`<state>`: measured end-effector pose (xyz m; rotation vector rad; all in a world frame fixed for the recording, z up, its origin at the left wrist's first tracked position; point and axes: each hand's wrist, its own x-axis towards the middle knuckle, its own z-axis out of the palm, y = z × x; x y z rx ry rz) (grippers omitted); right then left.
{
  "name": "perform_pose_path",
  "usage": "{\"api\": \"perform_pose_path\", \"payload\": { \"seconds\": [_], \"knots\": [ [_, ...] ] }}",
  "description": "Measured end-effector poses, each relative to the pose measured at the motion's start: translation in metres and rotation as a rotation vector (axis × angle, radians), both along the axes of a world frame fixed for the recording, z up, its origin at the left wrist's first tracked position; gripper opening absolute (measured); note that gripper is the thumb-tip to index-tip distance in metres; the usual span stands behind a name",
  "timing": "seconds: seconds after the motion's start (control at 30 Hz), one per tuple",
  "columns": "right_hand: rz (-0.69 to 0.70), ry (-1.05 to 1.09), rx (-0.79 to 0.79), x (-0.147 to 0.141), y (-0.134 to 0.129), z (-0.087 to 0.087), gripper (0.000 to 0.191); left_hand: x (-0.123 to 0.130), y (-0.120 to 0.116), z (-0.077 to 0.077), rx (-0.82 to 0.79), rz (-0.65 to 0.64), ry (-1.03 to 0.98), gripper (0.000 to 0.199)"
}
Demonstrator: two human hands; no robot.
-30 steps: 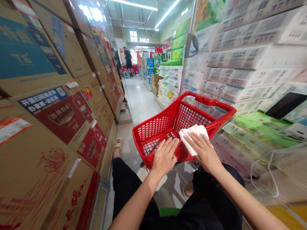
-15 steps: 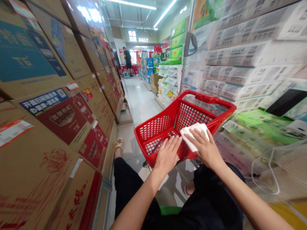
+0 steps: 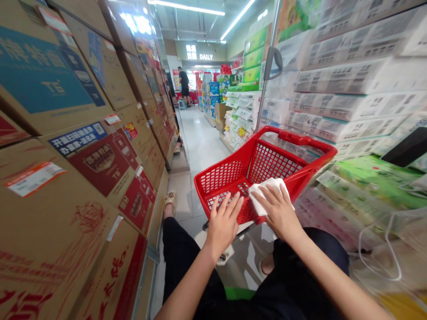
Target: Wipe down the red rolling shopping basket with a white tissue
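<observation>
Spread left hand point(image 3: 223, 224) and flat right hand point(image 3: 280, 211) have shifted leftward, the white cloth point(image 3: 259, 207) apparently covering another patch of red cart point(image 3: 300, 178).

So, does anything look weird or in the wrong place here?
Maybe the flat black phone-like slab at the right edge: it lies tilted among green-and-white plastic-wrapped packs and doesn't match them. A loose white cable loops nearby. No spill shows, and the visible part of the red plastic basket cart looks undamaged.
</observation>
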<state>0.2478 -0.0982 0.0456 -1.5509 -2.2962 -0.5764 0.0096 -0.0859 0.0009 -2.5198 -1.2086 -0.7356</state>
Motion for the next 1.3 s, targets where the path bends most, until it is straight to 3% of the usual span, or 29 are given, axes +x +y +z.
{"api": "perform_pose_path", "payload": {
  "seconds": [0.13,0.27,0.4,0.53,0.67,0.8,0.9,1.07,1.17,1.3],
  "knots": [
    [0.056,-0.004,0.005,0.019,0.002,0.006,0.069,-0.005,0.004,0.001,0.006,-0.012,-0.009,0.077],
    [-0.026,0.004,0.054,0.044,0.008,0.013,0.067,-0.003,0.001,0.001,0.005,0.021,-0.068,0.080],
    [-0.062,0.008,0.027,0.016,0.007,0.006,0.065,0.002,0.002,0.000,-0.013,-0.003,-0.087,0.081],
    [0.024,0.035,-0.011,-0.020,0.001,-0.006,0.068,-0.002,0.010,0.000,-0.032,-0.041,-0.065,0.081],
    [0.066,0.026,-0.015,-0.007,0.002,-0.003,0.070,-0.014,0.014,-0.002,-0.028,-0.044,-0.082,0.084],
    [0.009,0.017,0.026,0.012,0.006,-0.001,0.070,-0.019,0.010,-0.008,-0.049,-0.002,-0.136,0.085],
    [-0.008,0.049,0.026,-0.003,0.004,-0.007,0.073,-0.017,0.005,-0.010,-0.064,-0.007,-0.168,0.084],
    [0.112,0.068,-0.009,-0.039,-0.003,-0.013,0.075,-0.016,0.007,-0.008,-0.096,-0.060,-0.162,0.085],
    [0.127,0.075,-0.008,-0.023,-0.001,-0.009,0.071,-0.020,0.010,-0.008,-0.093,-0.091,-0.150,0.083],
    [0.016,0.103,0.060,0.012,0.007,-0.004,0.065,-0.020,0.010,-0.009,-0.097,-0.102,-0.153,0.082]
  ]
}}
